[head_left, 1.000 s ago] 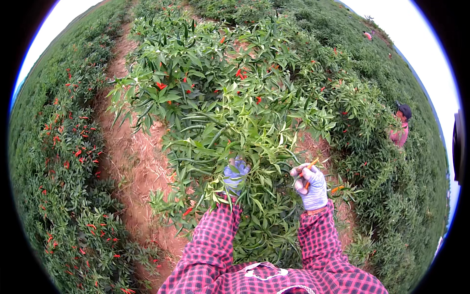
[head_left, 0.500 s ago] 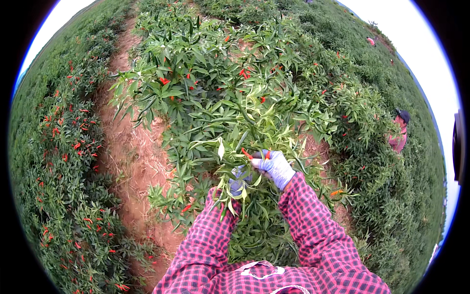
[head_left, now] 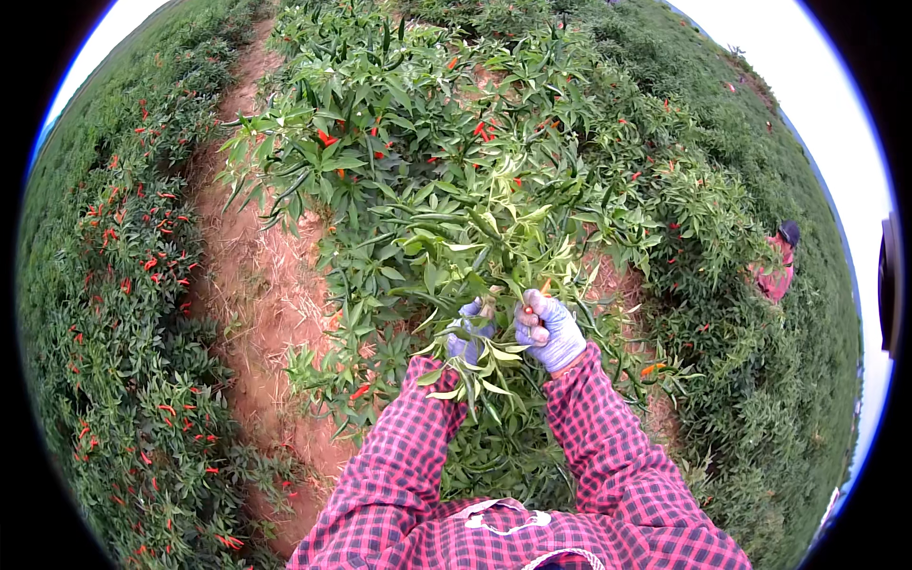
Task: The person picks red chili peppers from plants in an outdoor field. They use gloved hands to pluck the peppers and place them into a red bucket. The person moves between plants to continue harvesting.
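Note:
My left hand, in a pale lavender glove, is closed around a leafy branch of the chili plant, and leaves cover part of its fingers. Just to its right, my right hand in a matching glove is curled closed on a red chili pepper, of which only a bit shows. An orange tip sticks up above the fingers. Green chilies and pale leaves of the plant surround both hands. Further off on the same row, red chilies hang among the foliage.
A strip of reddish soil strewn with straw runs along the left. Beyond it stands another row of chili plants with many red fruits. Another person in a dark cap stands among plants at the right. An orange chili hangs right of my sleeve.
My right hand has drawn slightly right and down, away from the left hand, and its fingers have curled in. The red chili that stuck out at its fingertips now shows less.

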The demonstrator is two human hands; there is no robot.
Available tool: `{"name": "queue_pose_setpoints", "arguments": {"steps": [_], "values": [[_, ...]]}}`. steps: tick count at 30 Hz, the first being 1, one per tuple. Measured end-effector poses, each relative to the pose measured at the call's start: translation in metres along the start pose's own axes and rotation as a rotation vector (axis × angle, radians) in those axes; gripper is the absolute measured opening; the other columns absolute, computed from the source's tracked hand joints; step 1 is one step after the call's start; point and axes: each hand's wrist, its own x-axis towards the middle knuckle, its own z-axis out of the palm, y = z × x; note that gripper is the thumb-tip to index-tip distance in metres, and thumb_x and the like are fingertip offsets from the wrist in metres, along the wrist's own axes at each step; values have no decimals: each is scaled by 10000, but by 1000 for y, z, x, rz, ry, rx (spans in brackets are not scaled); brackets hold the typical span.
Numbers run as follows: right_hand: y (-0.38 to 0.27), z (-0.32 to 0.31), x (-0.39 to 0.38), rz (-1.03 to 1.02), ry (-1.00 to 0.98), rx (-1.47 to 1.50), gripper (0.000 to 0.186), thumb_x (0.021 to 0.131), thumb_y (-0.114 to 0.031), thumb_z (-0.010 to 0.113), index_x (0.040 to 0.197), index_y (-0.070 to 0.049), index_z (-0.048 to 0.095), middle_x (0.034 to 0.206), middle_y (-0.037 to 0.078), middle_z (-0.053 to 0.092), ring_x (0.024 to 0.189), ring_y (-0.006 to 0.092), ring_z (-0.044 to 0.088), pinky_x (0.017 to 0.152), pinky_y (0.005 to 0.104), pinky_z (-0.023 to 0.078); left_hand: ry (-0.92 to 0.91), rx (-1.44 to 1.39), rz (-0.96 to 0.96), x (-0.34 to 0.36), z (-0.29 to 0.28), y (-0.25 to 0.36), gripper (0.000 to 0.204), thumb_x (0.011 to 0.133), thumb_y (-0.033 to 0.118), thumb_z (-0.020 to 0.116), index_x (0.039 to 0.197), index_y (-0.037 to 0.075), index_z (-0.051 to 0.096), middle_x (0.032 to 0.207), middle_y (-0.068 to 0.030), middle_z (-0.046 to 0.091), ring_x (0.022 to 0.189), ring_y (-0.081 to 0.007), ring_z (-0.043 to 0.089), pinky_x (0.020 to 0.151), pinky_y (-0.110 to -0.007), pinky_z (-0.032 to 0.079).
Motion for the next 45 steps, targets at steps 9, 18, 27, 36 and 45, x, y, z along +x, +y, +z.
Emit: {"name": "queue_pose_setpoints", "arguments": {"steps": [9,18,27,36,45], "values": [[-37,130,-62,-389,-313,-140,314,943,-314,345,762,-79,448,532,3,444,639,170,529,400,236,355,78,427,170,22,-5,-72,236,888,219,436,1051,73,525,856,-57,550,690,-175,508,583,-278,414],[116,90,98,517,-31,-1037,178,816,-164,571,943,-45,537,633,31,538,511,120,500,450,241,403,93,503,155,-19,-40,-183,263,877,183,430,1113,85,494,1000,-62,502,850,-188,464,719,-290,366],[318,7,148,678,-214,-2190,268,822,-257,439,1025,-109,533,865,129,615,809,306,592,711,403,453,141,531,164,-97,-94,-198,316,866,147,425,1175,98,463,1143,-66,453,1010,-202,421,856,-302,318],[247,-12,124,1061,-135,-481,260,805,-253,597,706,-29,509,577,84,530,378,112,444,327,202,321,127,926,187,-171,-136,-155,383,854,111,419,1237,110,432,1286,-70,405,1170,-215,377,993,-314,270],[143,-59,107,357,317,-40,169,832,-156,558,909,-15,506,577,36,447,435,130,418,326,220,301,747,476,803,-160,5,34,339,824,-14,441,1162,-9,467,1116,-162,532,1046,-270,524,889,-380,456]]}}
